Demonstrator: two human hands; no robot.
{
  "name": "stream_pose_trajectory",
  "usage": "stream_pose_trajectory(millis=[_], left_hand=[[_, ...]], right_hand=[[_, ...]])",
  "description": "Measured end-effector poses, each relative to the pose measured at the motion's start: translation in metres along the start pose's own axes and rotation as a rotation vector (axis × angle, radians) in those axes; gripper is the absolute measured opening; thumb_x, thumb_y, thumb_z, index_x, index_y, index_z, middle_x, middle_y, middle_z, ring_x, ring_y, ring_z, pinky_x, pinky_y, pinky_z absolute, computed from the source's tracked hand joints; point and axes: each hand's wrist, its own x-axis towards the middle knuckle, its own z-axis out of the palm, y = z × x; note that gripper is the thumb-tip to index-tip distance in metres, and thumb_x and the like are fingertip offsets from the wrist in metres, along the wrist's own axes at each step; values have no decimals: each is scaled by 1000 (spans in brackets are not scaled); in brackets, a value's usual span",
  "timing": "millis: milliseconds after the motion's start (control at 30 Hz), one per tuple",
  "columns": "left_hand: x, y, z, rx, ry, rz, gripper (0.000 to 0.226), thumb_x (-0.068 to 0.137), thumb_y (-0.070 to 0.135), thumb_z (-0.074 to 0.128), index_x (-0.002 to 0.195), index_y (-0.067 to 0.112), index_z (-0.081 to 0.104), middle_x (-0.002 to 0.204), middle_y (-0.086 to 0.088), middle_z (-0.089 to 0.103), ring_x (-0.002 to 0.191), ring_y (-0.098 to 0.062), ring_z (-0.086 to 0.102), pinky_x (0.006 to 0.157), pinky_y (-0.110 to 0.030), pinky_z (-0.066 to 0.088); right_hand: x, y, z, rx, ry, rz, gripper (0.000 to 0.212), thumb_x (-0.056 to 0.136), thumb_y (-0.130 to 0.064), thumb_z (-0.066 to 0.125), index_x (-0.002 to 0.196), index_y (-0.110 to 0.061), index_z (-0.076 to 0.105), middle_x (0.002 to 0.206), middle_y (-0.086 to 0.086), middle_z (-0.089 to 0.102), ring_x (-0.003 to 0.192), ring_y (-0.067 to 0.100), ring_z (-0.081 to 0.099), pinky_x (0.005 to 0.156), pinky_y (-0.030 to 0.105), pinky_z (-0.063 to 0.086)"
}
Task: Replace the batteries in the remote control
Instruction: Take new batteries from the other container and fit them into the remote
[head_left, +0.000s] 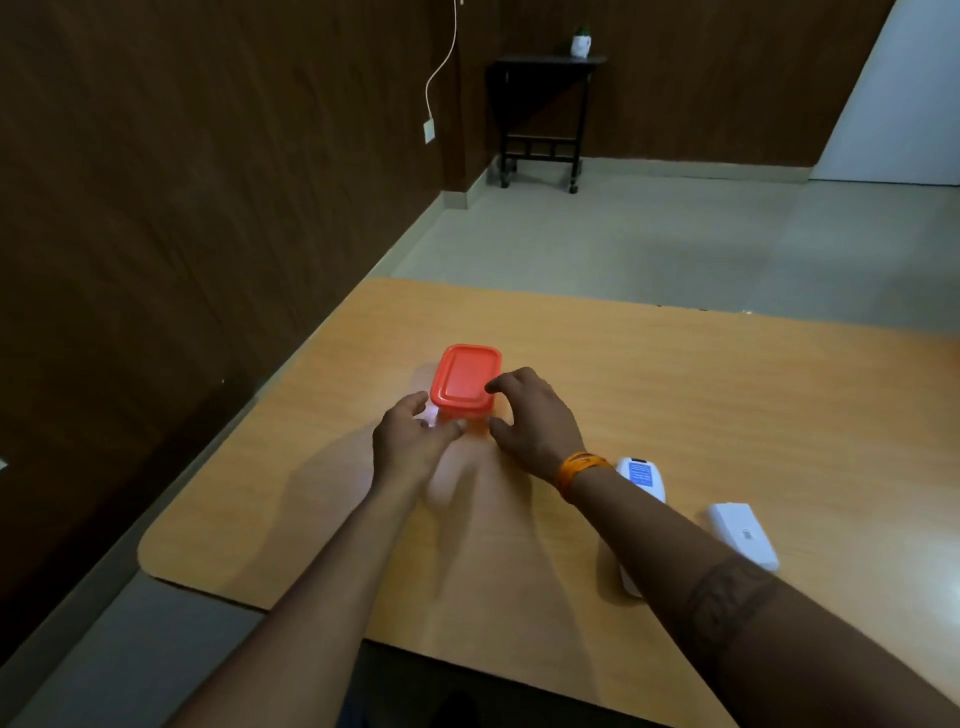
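Two hands, left (410, 441) and right (535, 415), fingers spread, flank the box (465, 382). Right forearm partly hides the remote (641, 478), well behind the fingers.

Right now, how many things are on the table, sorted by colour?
Orange: 1, the lidded container
White: 2, the remote control, partly under the right forearm, and the remote's battery cover
Total: 3

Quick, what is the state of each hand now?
Left hand: open, at the orange-lidded box, holding nothing.
Right hand: open, fingers at the lid, not gripping.
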Motion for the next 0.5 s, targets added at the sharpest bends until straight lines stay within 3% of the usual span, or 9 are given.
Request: stream_pose_trajectory(millis=[100,300,500], left_hand=[[9,-4,3,90,-37,46,68,79,26,88,142,20,62,137,-5,68,125,-23,63,104,-43,54],[18,-10,2,126,-38,65,83,75,25,93,148,23,53,140,-2,66,123,-20,64,99,-34,52],[10,-7,3,183,-56,150,94,77,39,91,155,19,42,146,-6,61,130,-27,61,104,-40,53]], right_hand=[[12,7,6,-147,-53,-71,45,90,-25,68,134,-25,58,137,5,51,123,27,52,82,45,58],[14,6,15,-161,120,-209,25,94,-26,67,118,-20,65,123,7,58,109,29,55,64,46,59],[-3,-20,9,4,248,-187,17,98,-29,62,112,-19,63,115,3,65,106,25,57,74,37,51]])
